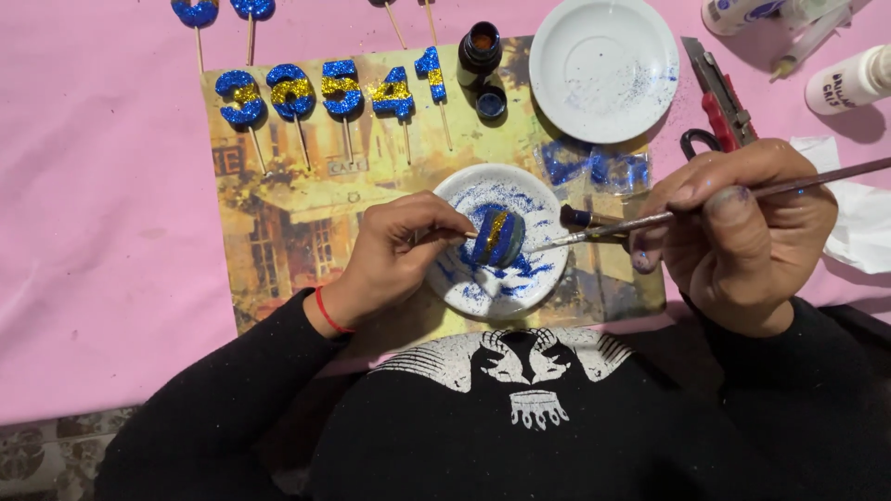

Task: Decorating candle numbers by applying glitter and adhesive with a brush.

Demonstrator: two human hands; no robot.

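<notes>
Here the left hand [394, 246] pinches a glittered number's stick [445, 234]; the right hand's [742, 232] gripped paintbrush [650, 219] points leftward, tip just beside the number [497, 238].

Bright even light, soft shadows, sharp centre, perhaps slight softness at edges

Open pink cloth [102, 232] at left — bottles [849, 82], cutter [719, 93], white plate [603, 70] crowding upper right.

Blue glitter number [499, 237] banded gold, white saucer [483, 288] streaked blue, pink tablecloth [102, 232].
</notes>
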